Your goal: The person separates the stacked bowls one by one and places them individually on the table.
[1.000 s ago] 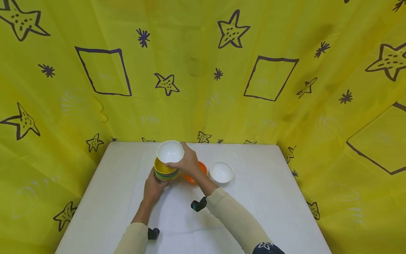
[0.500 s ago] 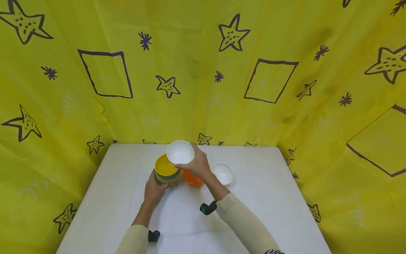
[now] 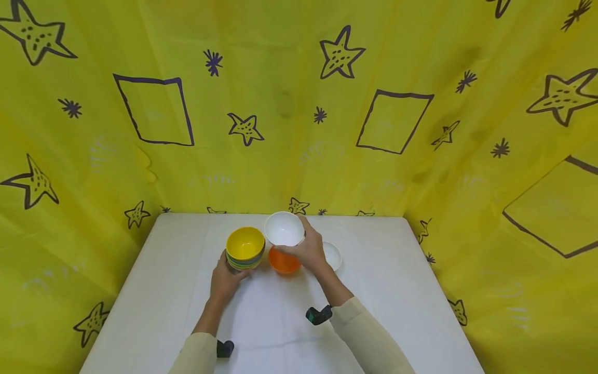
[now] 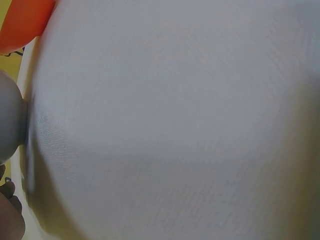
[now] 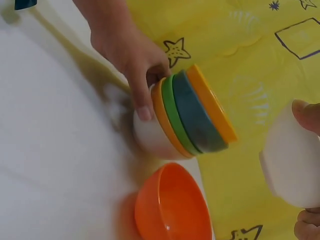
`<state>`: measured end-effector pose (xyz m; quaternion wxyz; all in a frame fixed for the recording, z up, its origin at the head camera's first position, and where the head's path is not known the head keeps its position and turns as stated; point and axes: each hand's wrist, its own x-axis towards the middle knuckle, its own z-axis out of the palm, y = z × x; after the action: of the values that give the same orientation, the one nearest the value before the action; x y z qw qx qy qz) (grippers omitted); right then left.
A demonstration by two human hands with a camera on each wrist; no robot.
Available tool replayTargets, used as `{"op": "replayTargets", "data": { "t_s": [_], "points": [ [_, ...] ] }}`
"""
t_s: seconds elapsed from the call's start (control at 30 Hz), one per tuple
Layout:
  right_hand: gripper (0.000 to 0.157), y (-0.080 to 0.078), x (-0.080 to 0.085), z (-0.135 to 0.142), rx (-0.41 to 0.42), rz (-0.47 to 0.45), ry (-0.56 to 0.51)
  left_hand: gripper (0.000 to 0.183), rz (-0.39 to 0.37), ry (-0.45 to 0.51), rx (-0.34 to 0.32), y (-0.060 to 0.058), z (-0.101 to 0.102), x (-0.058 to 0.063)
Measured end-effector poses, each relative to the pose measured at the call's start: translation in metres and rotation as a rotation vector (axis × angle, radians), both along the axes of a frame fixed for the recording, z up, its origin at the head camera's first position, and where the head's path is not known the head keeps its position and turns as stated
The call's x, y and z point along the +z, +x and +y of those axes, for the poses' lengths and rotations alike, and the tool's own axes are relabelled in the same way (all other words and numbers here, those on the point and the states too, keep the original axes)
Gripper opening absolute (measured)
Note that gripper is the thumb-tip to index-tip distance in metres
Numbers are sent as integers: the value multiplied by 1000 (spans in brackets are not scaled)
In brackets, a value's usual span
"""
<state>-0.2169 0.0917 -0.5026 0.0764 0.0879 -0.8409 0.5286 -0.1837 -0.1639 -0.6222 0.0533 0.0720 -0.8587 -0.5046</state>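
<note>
My left hand (image 3: 225,280) grips a stack of nested bowls (image 3: 245,244) from its lower left side. In the right wrist view the stack runs from a white bowl (image 5: 150,137) at the bottom through orange-yellow, green and blue to a yellow bowl (image 5: 212,105) on top. My right hand (image 3: 308,250) holds a white bowl (image 3: 283,228) by its right side, thumb at the near rim, up beside the stack. An orange bowl (image 3: 283,261) stands on the table below it. Behind my right wrist, a second white bowl (image 3: 334,255) is partly hidden.
A white cloth covers the table (image 3: 275,332). Yellow curtains (image 3: 280,166) printed with stars and frames close in the back and both sides. Dark wrist devices, one at the left wrist (image 3: 225,348) and one at the right (image 3: 318,315), jut inward over the table.
My right hand has carried the white bowl rightward, from over the stack's rim to above the orange bowl. The yellow top bowl now shows fully. My left hand keeps its grip, nearly still.
</note>
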Motion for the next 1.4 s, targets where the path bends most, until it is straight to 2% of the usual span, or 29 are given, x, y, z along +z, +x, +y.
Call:
{"op": "replayTargets", "data": {
  "t_s": [0.3,0.47,0.77,0.9,1.17,1.4],
  "points": [
    [90,9,-9,31,-78,22,-10,108,9,1,-1,1,-1,1],
    [91,13,-20,55,-155,27,-19,108,3,-5,-8,1,-1,1],
    [89,18,-33,99,-277,49,-36,105,55,-21,-6,-2,-3,-2],
    [88,22,-40,117,-338,39,-55,106,39,-15,-16,-2,-3,-3],
    [91,24,-66,144,-452,56,-23,106,11,-19,-19,-2,-3,-4],
    [90,28,-84,158,-516,2,-21,107,-2,-36,-31,-4,-4,-3]
  ]
}}
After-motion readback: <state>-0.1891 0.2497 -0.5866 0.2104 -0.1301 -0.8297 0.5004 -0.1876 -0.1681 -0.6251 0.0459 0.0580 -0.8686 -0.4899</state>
